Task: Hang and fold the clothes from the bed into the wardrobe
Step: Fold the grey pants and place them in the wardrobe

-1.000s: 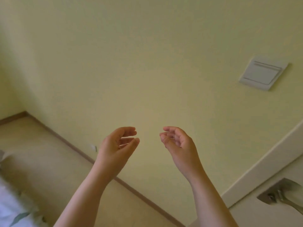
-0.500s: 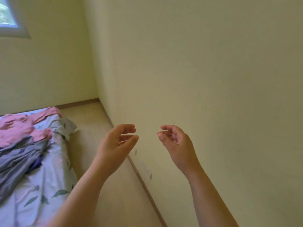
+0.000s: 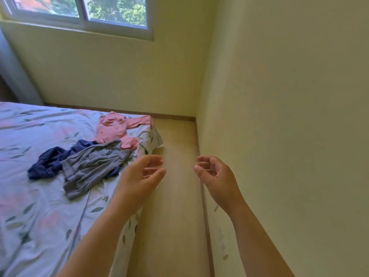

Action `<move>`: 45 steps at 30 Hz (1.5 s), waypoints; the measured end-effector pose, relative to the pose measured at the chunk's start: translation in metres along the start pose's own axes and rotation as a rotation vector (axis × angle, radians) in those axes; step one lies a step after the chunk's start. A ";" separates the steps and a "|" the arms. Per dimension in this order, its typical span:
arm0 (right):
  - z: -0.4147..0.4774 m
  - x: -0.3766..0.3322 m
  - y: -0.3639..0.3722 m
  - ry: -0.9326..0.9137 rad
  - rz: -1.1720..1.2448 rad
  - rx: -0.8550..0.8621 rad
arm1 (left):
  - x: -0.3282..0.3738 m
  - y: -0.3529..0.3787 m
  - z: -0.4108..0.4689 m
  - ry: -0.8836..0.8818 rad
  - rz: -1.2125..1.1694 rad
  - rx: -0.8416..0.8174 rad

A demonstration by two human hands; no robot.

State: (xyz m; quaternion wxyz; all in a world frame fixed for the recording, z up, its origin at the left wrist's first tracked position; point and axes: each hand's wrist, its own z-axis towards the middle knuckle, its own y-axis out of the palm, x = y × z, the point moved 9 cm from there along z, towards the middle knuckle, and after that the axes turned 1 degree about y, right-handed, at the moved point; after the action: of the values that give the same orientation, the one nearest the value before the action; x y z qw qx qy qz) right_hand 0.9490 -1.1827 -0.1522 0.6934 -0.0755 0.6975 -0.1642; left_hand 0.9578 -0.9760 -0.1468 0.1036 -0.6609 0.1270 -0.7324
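Head view | left hand [image 3: 139, 176] and right hand [image 3: 216, 175] raised apart, fingers loosely curled, empty, over floor strip [image 3: 175, 196] beside wall [image 3: 279, 136] | bed [image 3: 30, 206] at left | pink garment [image 3: 115, 128], grey garment [image 3: 89, 166] and navy garment [image 3: 48, 162] heaped near bed's far corner | window [image 3: 79, 11] above.

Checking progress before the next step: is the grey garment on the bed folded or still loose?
Loose. The grey garment lies crumpled and spread on the bed, overlapping the navy garment. Neither hand touches it.
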 end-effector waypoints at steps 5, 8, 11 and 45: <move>0.084 -0.004 0.051 -0.010 -0.029 -0.103 | -0.030 -0.034 0.069 -0.033 0.009 0.071; 0.128 -0.004 0.076 -0.012 -0.033 -0.144 | -0.042 -0.048 0.109 -0.046 0.045 0.082; 0.169 0.002 0.095 -0.014 -0.046 -0.208 | -0.058 -0.053 0.142 -0.085 0.056 0.111; 0.568 -0.024 0.361 -0.140 -0.168 -0.841 | -0.232 -0.181 0.424 -0.514 0.004 0.650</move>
State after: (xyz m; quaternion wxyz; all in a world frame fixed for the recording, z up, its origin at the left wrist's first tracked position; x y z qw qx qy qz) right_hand 1.5572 -0.9079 -0.2416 0.6323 -0.4190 0.6462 0.0838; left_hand 1.4065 -0.7510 -0.2669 0.3365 -0.7548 -0.1396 -0.5454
